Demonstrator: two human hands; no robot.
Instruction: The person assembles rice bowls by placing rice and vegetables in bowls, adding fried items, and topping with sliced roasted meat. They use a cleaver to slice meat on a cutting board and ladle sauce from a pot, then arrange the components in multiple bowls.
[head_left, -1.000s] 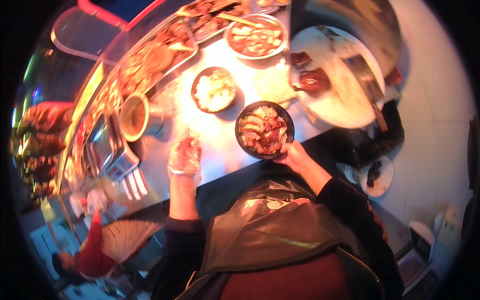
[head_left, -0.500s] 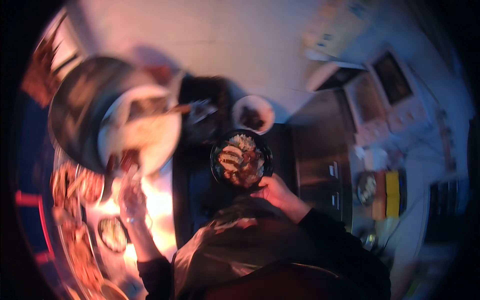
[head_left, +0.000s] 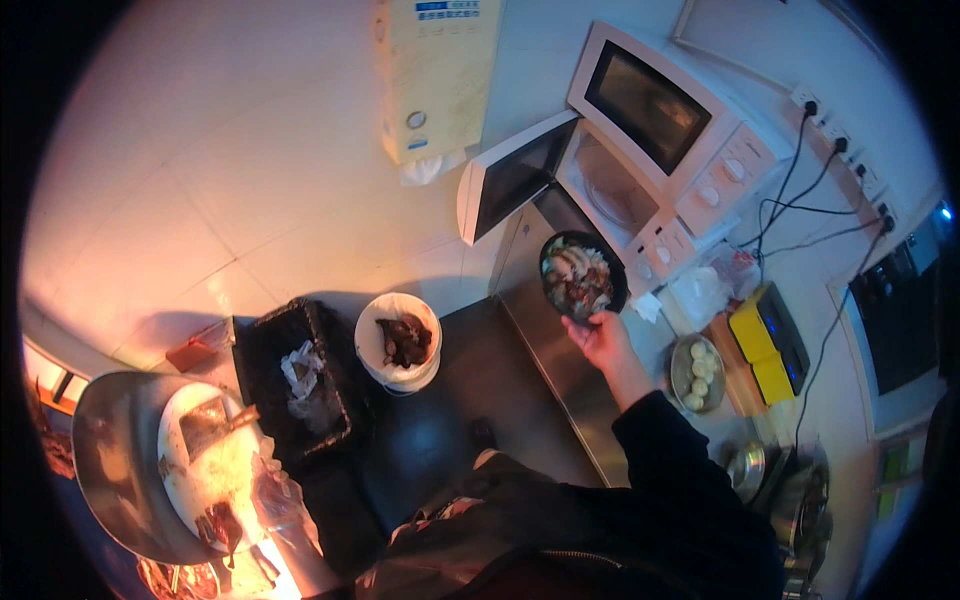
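Observation:
My right hand (head_left: 600,340) grips the near rim of a black bowl of food (head_left: 580,277) and holds it out in front of an open white microwave (head_left: 620,190). The microwave door (head_left: 515,175) is swung open to the left, and a second microwave (head_left: 670,110) sits stacked on top. My left hand (head_left: 275,500), in a clear plastic glove, hangs low at the left beside a round white chopping board (head_left: 205,460) with a cleaver (head_left: 210,425) on it. It holds nothing I can make out.
A steel counter (head_left: 560,370) runs below the microwaves, with a small metal bowl of pale balls (head_left: 697,372) and a yellow scale (head_left: 765,345). On the floor stand a black bin (head_left: 300,380) and a white bucket (head_left: 398,340). Cables trail to wall sockets (head_left: 830,120).
I have turned from the lit food counter to the microwaves, carrying the black bowl in my right hand. The left hand has dropped away to the lower left.

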